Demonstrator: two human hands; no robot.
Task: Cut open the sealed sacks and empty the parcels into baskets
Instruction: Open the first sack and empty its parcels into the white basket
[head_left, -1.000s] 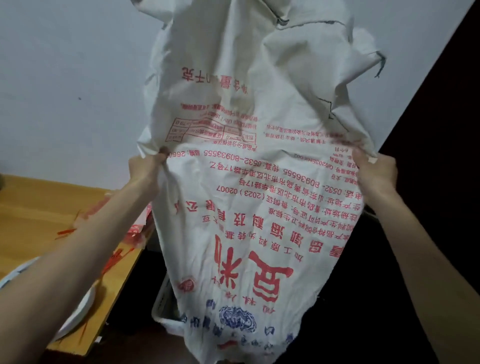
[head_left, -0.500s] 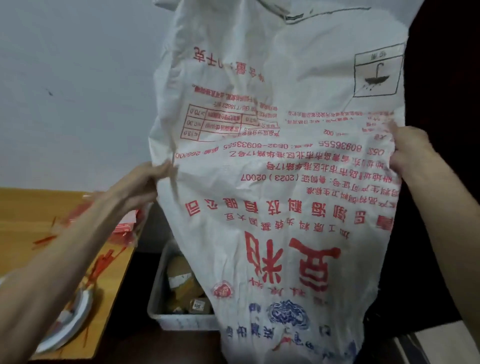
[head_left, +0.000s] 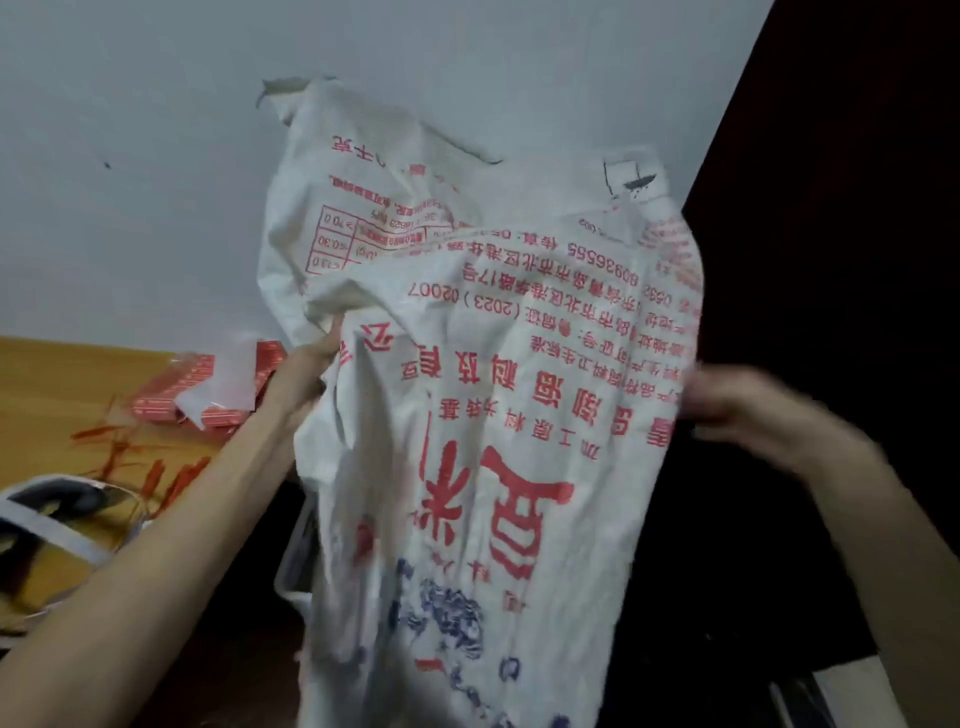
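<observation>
Head view: the sack (head_left: 493, 415) hangs upside down, its print inverted, held up before the wall and over the basket (head_left: 291, 577), whose pale rim shows just behind its left side. It crumples and folds over itself, so it reads as limp, light woven cloth, probably emptied or nearly so. The left hand (head_left: 304, 379) has its fingers (head_left: 324, 351) curled into a bunched fold at the left edge. The right hand (head_left: 753, 410) is at the right edge but motion-blurred; I cannot tell whether it grips. A gathered fistful at each side edge looks the surest hold.
</observation>
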